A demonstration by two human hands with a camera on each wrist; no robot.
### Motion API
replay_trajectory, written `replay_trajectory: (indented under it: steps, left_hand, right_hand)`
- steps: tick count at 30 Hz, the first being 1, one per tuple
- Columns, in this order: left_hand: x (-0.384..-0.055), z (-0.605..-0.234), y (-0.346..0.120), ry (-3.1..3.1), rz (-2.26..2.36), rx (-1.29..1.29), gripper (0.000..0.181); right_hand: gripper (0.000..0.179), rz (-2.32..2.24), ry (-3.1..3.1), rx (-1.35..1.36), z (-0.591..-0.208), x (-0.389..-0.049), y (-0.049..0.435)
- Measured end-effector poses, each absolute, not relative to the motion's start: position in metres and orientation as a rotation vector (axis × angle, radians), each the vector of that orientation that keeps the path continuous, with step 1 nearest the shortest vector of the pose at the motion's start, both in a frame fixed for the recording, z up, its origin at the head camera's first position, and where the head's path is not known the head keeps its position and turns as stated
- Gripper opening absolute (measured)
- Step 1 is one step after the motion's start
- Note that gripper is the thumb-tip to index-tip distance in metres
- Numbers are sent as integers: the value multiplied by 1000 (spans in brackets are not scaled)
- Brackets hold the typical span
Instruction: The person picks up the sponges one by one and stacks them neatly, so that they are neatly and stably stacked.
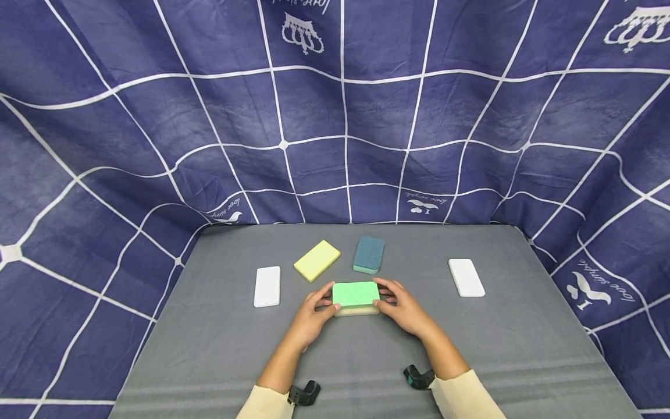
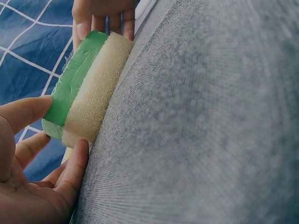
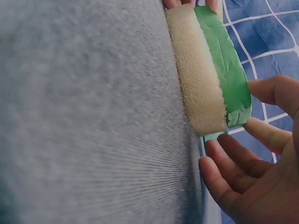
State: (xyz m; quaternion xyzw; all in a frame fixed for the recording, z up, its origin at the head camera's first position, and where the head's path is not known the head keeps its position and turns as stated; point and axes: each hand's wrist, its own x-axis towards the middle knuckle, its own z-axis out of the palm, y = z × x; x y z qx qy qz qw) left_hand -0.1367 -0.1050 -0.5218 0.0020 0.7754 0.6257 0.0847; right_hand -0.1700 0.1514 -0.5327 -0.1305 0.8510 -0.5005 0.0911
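Note:
A two-layer sponge (image 1: pixel 356 294) lies flat near the middle of the grey table, a creased green layer over a porous beige one. My left hand (image 1: pixel 310 319) grips its left end, with thumb and fingertips against the edges. At the opposite end my right hand (image 1: pixel 405 311) holds it likewise. In the left wrist view a fingertip presses the green layer (image 2: pixel 77 77) and another lies by the beige layer (image 2: pixel 100 88). The right wrist view shows fingertips at the green side (image 3: pixel 229 65), with lower fingers beneath the end. The underside is hidden.
Behind the hands lie a yellow sponge (image 1: pixel 317 260) and a dark teal sponge (image 1: pixel 369 254). One white block (image 1: pixel 267 286) is on the left, another white block (image 1: pixel 466 277) on the right. A blue checked curtain (image 1: pixel 314 163) borders the grey table (image 1: pixel 220 349).

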Motion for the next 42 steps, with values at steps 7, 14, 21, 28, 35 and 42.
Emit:
replay_trajectory:
  steps: [7,14,21,28,35,42]
  left_hand:
    - [-133,-518,-102,2342,1875,0,58]
    - [-135,-523,-101,2356,1851,-21,58]
    - [-133,-515,-102,2329,1869,-15,59]
    - [-131,-506,-105,2309,1868,13,59]
    - [-132,-511,-104,2309,1881,-11,59]
    - [-133,-517,-103,2321,1877,-17,59]
  right_hand:
    - [58,-1531,2561,-454,-527,-180,150]
    - [57,-1551,2603,-435,-516,-195,146]
    - [60,-1510,2609,-394,-511,-210,144]
    - [60,-1471,2627,-400,-513,-220,143]
    - [60,-1414,2648,-395,-515,-225,144]
    - [67,-1327,2684,-375,-518,-225,147]
